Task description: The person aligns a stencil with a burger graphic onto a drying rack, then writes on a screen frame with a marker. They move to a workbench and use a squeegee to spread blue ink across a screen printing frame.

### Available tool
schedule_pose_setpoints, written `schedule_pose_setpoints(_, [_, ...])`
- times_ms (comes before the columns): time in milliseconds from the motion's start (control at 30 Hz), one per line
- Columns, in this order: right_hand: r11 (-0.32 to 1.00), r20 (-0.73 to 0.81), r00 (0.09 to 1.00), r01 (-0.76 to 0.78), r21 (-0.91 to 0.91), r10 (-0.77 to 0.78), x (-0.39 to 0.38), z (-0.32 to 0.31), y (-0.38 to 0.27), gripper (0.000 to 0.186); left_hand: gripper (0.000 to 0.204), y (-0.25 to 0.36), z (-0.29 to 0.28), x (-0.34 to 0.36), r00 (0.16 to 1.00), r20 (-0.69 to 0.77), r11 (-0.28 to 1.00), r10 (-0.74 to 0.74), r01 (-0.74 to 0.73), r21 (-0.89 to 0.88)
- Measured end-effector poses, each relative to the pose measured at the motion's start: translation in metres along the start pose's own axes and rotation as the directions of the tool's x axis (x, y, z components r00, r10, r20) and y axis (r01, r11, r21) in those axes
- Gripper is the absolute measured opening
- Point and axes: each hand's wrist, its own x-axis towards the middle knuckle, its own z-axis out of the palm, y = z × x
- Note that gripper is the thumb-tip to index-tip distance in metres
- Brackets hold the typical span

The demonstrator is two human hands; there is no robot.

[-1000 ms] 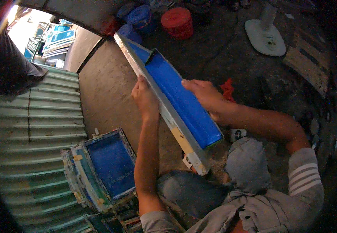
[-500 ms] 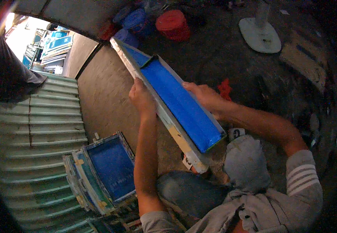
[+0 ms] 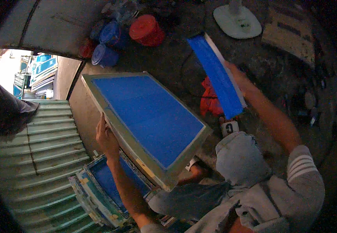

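A large screen frame (image 3: 148, 121) with a blue coated face is tilted in front of me, its long side running toward my lap. My left hand (image 3: 107, 136) grips its left edge, with fingers along the rim. Up and to the right of the screen, my right hand (image 3: 236, 77) is closed on a long, narrow trough (image 3: 215, 72) filled with or coated in blue, held clear of the screen. Some of my fingers are hidden behind the trough.
A stack of used screens (image 3: 98, 174) leans by corrugated metal (image 3: 52, 136) at lower left. Blue buckets (image 3: 105, 55) and red buckets (image 3: 147, 29) stand at the back. A white pedestal base (image 3: 236, 23), red cloth (image 3: 209, 103) and cardboard (image 3: 287, 33) lie farther right.
The trough has moved up and rightward off the screen with my right hand. The screen has tipped, showing its blue face, and my left hand has moved leftward and down with it.
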Motion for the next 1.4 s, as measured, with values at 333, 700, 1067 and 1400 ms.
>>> schedule_pose_setpoints(333, [0.997,-0.189,0.982,-0.009,0.081,0.024,-0.036,-0.072,0.020,0.062,0.056,-0.009,-0.058,0.023,0.788,0.329,0.393,0.520,-0.563,0.727])
schedule_pose_setpoints(700, [0.992,-0.214,0.974,0.088,0.094,-0.066,-0.038,-0.084,0.010,0.057,0.033,0.071,-0.091,0.049,0.729,0.172,0.425,0.662,-0.555,0.715])
schedule_pose_setpoints(1067, [0.997,-0.102,0.994,-0.040,0.061,0.046,-0.009,-0.003,0.081,0.052,0.041,0.090,-0.047,0.047,0.997,0.037,0.643,0.062,-0.068,0.763])
schedule_pose_setpoints(1400, [0.947,-0.162,0.971,0.123,-0.296,-0.177,0.150,0.020,0.188,0.043,0.035,0.082,0.012,-0.009,0.993,-0.111,0.837,-0.049,0.101,0.538])
